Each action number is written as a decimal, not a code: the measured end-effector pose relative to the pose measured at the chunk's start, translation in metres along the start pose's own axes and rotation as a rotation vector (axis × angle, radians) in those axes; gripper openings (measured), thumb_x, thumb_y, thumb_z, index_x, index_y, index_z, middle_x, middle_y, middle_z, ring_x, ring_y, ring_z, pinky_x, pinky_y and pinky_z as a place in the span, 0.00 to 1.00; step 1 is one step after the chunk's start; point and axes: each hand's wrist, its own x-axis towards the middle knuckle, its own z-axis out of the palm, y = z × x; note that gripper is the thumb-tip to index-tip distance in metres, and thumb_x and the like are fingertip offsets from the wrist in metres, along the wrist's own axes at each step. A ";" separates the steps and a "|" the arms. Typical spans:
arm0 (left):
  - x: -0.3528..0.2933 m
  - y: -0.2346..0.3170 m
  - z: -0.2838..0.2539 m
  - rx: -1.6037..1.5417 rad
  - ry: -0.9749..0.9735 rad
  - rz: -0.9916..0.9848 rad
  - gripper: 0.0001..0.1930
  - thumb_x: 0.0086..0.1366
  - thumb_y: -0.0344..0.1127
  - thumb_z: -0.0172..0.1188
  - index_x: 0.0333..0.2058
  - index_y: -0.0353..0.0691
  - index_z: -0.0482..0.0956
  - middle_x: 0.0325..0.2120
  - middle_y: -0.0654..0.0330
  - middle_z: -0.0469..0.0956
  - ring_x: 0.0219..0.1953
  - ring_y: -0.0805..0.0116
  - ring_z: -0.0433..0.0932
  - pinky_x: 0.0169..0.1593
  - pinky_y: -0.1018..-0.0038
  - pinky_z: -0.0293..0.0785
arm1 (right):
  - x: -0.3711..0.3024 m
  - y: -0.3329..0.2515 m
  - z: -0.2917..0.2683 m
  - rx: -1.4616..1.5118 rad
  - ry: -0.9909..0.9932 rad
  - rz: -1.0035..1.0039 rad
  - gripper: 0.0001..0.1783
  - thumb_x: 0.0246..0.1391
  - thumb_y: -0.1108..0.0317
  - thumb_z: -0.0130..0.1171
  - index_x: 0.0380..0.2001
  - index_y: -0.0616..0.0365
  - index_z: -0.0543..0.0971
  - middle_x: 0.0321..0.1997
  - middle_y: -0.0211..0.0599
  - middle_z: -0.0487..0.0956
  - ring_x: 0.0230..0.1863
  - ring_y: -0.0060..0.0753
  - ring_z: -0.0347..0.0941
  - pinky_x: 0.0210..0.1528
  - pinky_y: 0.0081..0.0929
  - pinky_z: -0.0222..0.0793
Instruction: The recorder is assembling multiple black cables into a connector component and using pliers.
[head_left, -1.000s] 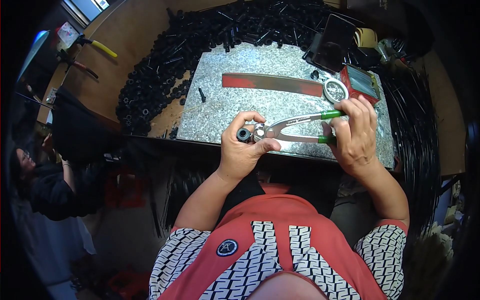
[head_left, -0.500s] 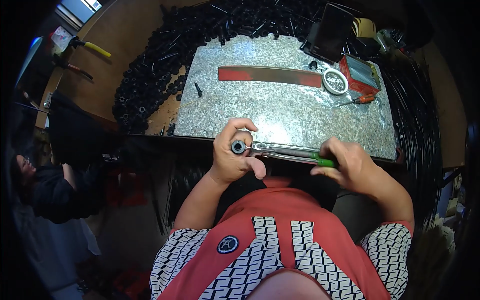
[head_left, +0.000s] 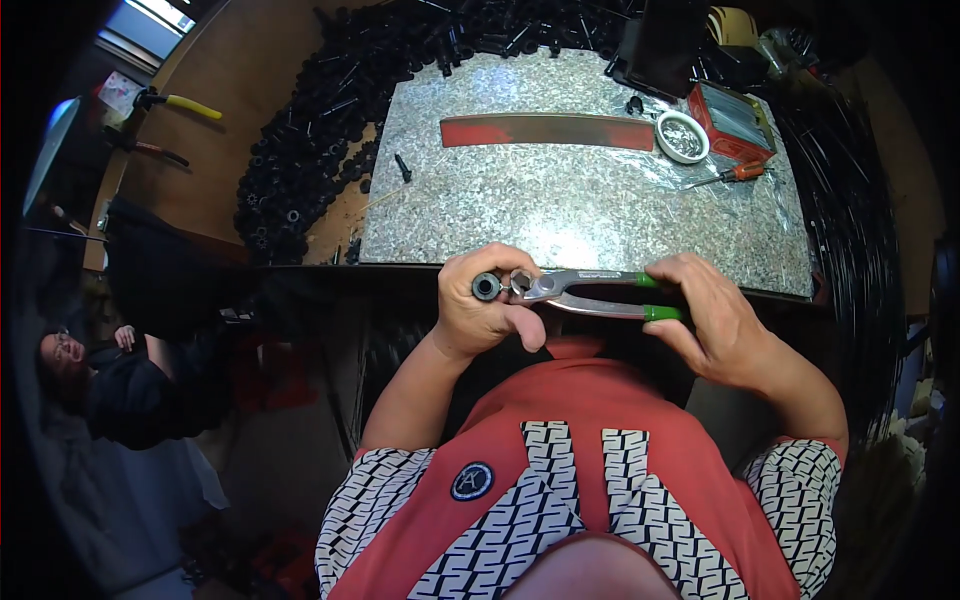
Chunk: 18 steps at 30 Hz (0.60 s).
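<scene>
My left hand (head_left: 478,305) is wrapped round a small black ribbed tube-like part (head_left: 486,287), whose round hollow end faces up. A thin light bit sticks out from its side toward the tool. My right hand (head_left: 715,315) grips pliers-type cutters (head_left: 590,290) by their green-tipped handles, which stand spread apart. The tool's jaws (head_left: 522,284) are parted right beside the black part, close to my left fingers. Both hands are in front of the near edge of the speckled stone slab (head_left: 480,205).
Black parts (head_left: 300,160) lie heaped behind and left of the slab. On it are a red-brown strip (head_left: 545,131), a white bowl of small metal pieces (head_left: 683,137), a red box (head_left: 730,120), and an orange-handled screwdriver (head_left: 735,174). Another person (head_left: 130,380) is at left.
The cutters' handles and jaws have spread apart; before, they were nearly together. My hands and the black part have shifted slightly right in view.
</scene>
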 end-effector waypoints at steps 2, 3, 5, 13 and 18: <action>0.000 0.002 -0.002 -0.066 -0.005 -0.062 0.35 0.26 0.62 0.70 0.28 0.39 0.78 0.15 0.72 0.68 0.18 0.84 0.65 0.22 0.85 0.59 | -0.003 -0.001 -0.002 0.309 -0.219 0.197 0.15 0.58 0.64 0.52 0.39 0.66 0.71 0.30 0.44 0.76 0.31 0.40 0.75 0.36 0.31 0.69; 0.001 0.001 -0.005 -0.111 -0.057 -0.073 0.35 0.25 0.62 0.71 0.28 0.39 0.78 0.15 0.72 0.68 0.18 0.83 0.65 0.22 0.84 0.59 | 0.004 -0.005 -0.010 0.755 -0.519 0.548 0.19 0.63 0.59 0.43 0.35 0.67 0.73 0.29 0.42 0.78 0.27 0.33 0.76 0.32 0.26 0.71; 0.003 0.000 -0.006 -0.124 -0.143 -0.011 0.33 0.24 0.59 0.72 0.27 0.38 0.79 0.14 0.70 0.69 0.17 0.82 0.66 0.21 0.83 0.59 | -0.003 0.013 -0.003 1.220 -0.731 0.756 0.17 0.62 0.60 0.44 0.36 0.66 0.72 0.25 0.39 0.78 0.22 0.27 0.75 0.28 0.22 0.72; 0.006 0.009 -0.010 -0.038 -0.051 -0.139 0.39 0.27 0.71 0.64 0.26 0.36 0.79 0.20 0.68 0.74 0.22 0.81 0.69 0.24 0.84 0.62 | -0.002 0.003 0.005 -0.020 -0.046 -0.033 0.29 0.43 0.73 0.65 0.48 0.66 0.64 0.42 0.52 0.70 0.42 0.51 0.69 0.44 0.36 0.66; 0.007 0.011 -0.014 -0.184 -0.148 -0.191 0.38 0.25 0.68 0.65 0.27 0.36 0.79 0.21 0.68 0.75 0.22 0.82 0.70 0.25 0.85 0.62 | -0.002 0.015 0.007 1.274 -0.655 0.767 0.17 0.59 0.61 0.48 0.34 0.67 0.74 0.23 0.46 0.77 0.21 0.41 0.76 0.28 0.29 0.72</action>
